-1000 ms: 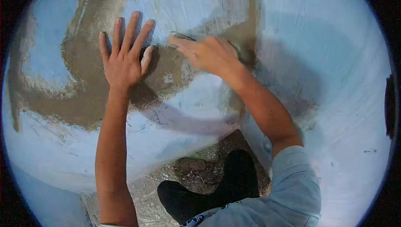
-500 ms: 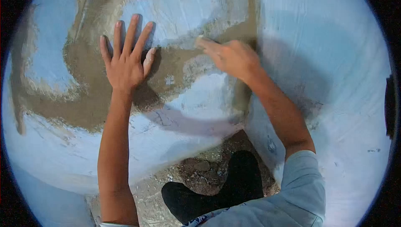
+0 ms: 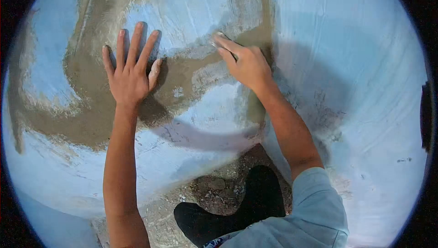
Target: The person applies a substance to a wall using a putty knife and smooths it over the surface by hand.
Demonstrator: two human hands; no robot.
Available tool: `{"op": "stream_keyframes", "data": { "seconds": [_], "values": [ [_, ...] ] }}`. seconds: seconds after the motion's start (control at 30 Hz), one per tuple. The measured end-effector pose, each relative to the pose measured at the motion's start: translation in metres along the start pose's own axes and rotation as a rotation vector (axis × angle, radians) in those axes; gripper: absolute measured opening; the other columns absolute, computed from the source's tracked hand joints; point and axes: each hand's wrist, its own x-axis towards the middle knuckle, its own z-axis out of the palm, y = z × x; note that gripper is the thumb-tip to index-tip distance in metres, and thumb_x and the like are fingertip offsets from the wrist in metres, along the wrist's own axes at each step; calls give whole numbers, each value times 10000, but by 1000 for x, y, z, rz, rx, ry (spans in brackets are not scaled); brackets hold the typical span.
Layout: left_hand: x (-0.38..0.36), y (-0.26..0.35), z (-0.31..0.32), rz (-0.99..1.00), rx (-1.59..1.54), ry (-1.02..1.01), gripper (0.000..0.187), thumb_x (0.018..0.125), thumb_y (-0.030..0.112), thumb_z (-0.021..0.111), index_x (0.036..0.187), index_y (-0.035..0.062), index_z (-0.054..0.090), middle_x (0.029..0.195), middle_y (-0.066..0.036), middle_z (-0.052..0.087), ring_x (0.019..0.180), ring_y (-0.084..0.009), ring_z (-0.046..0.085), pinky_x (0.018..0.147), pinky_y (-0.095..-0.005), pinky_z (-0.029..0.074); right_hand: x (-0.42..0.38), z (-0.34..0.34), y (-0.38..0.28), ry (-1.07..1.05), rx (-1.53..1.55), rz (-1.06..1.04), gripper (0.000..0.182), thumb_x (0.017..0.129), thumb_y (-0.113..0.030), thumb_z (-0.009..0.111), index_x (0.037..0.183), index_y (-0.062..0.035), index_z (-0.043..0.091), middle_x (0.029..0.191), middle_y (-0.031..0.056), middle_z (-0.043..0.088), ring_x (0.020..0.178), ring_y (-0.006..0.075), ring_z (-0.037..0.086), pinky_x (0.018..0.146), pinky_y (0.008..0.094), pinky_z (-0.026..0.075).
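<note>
My left hand (image 3: 130, 77) lies flat against a light blue wall (image 3: 187, 15), fingers spread, across the upper edge of a brown-grey plaster patch (image 3: 82, 116). Whitish residue covers its thumb. To its right, my right hand (image 3: 248, 65) is closed around a thin flat tool (image 3: 221, 35), mostly hidden by the fingers. Only a pale tip and a narrow dark edge show, so I cannot tell its exact kind. The tip is right at the wall, where blue paint meets the band of rough grey plaster leading to the corner.
A vertical corner (image 3: 265, 24) with a brown strip divides this wall from a second pale blue wall (image 3: 360, 125) on the right. Below, dirt and rubble (image 3: 219, 184) cover the floor at the wall's foot. My dark-clothed legs (image 3: 262, 191) are close to the corner.
The right hand, blurred before, is now sharp and slightly higher on the wall. My left hand stays planted in place. The whole view has shifted a little.
</note>
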Motion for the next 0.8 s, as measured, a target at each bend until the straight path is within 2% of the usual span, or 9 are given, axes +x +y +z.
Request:
{"op": "stream_keyframes", "data": {
  "seconds": [0.17, 0.3, 0.4, 0.43, 0.53, 0.57, 0.67, 0.7, 0.8],
  "values": [
    [0, 0, -1, -18, 11, -26, 572, 1010, 524, 515, 1569, 425, 449, 1691, 79, 336, 1570, -236, 282, 1289, -515, 62, -13, -28, 9, 16, 15, -2, 341, 1015, -252, 643, 1349, -208, 692, 1230, 132, 723, 1050, 360, 724, 911, 405, 576],
    [-2, 0, 1, 11, 11, -21, 564, 1024, 519, 493, 1575, 415, 443, 1693, 72, 332, 1574, -239, 275, 1289, -525, 87, 10, -7, -24, -24, 42, 68, 346, 1010, -302, 646, 1341, -214, 696, 1164, 166, 743, 959, 384, 733, 859, 415, 571],
    [0, 1, 0, 21, -4, 7, 562, 1029, 511, 490, 1579, 411, 438, 1689, 69, 341, 1573, -239, 278, 1288, -526, 94, 14, -25, -42, -89, 36, 129, 351, 1011, -313, 640, 1339, -200, 697, 1194, 168, 736, 983, 386, 734, 880, 398, 570],
    [0, 1, 1, 20, -8, 16, 564, 1027, 509, 493, 1579, 411, 437, 1688, 69, 343, 1572, -239, 279, 1288, -526, 92, 6, -19, -16, 0, 98, 83, 333, 1024, -320, 608, 1344, -274, 686, 1109, 210, 732, 989, 459, 695, 861, 482, 575],
    [1, 0, 1, 9, -1, 27, 565, 1028, 511, 495, 1581, 412, 434, 1695, 71, 327, 1576, -235, 267, 1289, -529, 79, -9, -31, 29, 227, 78, -53, 350, 1028, -326, 600, 1355, -233, 682, 1212, 173, 728, 1045, 427, 699, 911, 459, 575],
    [0, 0, 2, 9, -4, 30, 566, 1027, 513, 495, 1581, 412, 433, 1698, 72, 320, 1578, -235, 263, 1289, -530, 77, -8, -38, 31, 99, 34, 83, 353, 1023, -295, 612, 1357, -202, 681, 1292, 131, 706, 1100, 402, 693, 957, 446, 566],
    [1, 0, 1, 23, -22, 17, 573, 1026, 515, 495, 1584, 407, 430, 1706, 70, 301, 1583, -245, 246, 1289, -534, 76, 13, -33, 17, 131, 37, 73, 347, 1016, -258, 626, 1354, -205, 683, 1309, 122, 695, 1115, 401, 688, 964, 450, 561],
    [1, -1, 2, 25, -20, 28, 575, 1026, 516, 495, 1586, 404, 428, 1706, 68, 301, 1583, -248, 246, 1290, -535, 75, 18, -40, 10, 47, -4, 164, 351, 1018, -261, 619, 1359, -204, 679, 1338, 108, 681, 1150, 398, 674, 988, 443, 550],
    [-1, 1, -1, 25, -9, 14, 579, 1027, 518, 490, 1590, 396, 424, 1707, 62, 299, 1583, -254, 245, 1290, -538, 74, 10, -46, 11, 133, 66, 74, 369, 1025, -319, 601, 1370, -209, 671, 1346, 128, 670, 1170, 407, 660, 1001, 440, 541]
  ]
}}
